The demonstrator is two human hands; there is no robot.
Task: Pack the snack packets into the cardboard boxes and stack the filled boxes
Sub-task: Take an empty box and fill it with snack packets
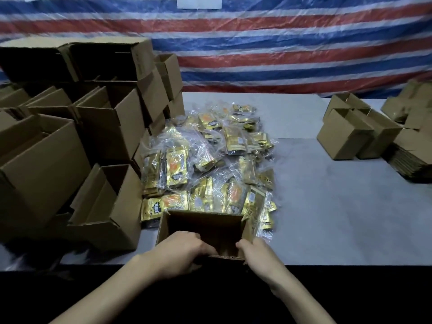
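Cardboard box at near counter edge, open & seemingly empty, clamped at near rim by left hand & right hand, w/ packets heaped just behind: could tip off edge or buckle if squeezed unevenly.
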